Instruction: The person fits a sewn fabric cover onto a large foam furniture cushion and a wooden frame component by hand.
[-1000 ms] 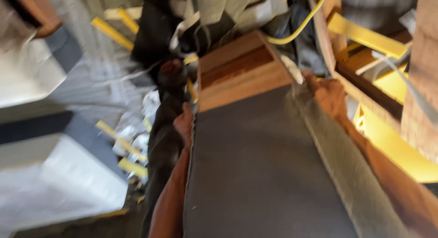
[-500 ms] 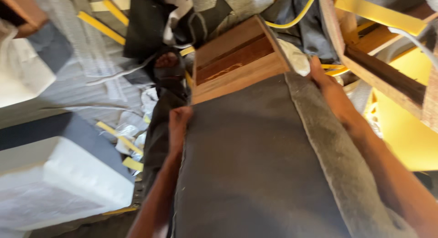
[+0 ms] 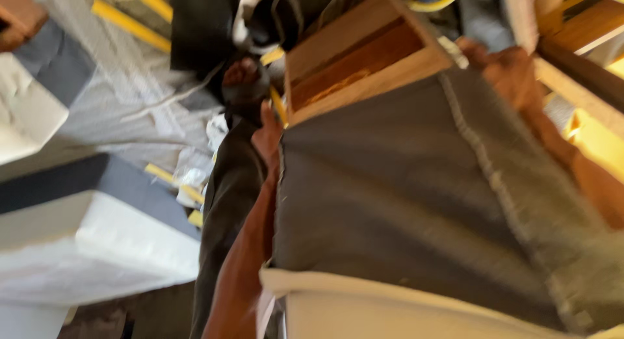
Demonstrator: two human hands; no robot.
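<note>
The person carries a large upholstered panel (image 3: 416, 196), grey fabric stretched over a wooden frame (image 3: 361, 53), and it fills the view from the centre out to 5 o'clock, its bare wooden end pointing toward 12 o'clock. The hands are set well apart, one on each long edge, which looks like the steadiest way to bear so wide a piece. The left hand (image 3: 268, 136) lies flat along the left edge at about 9 o'clock of the panel, fingers pressed to the fabric side; the right hand (image 3: 510, 72) grips the far right corner near 1 o'clock, though blur hides how its fingers curl. Below, at 7 o'clock, a white and dark grey cushion block (image 3: 91, 235) sits on the floor, with yellow strips (image 3: 130, 20) scattered toward 11 o'clock and yellow-painted wooden framing (image 3: 585, 85) at 3 o'clock. Compared with half a second ago, the panel has swung slightly, its wooden end now nearer the top edge, and the left hand has slid further up the side.
</note>
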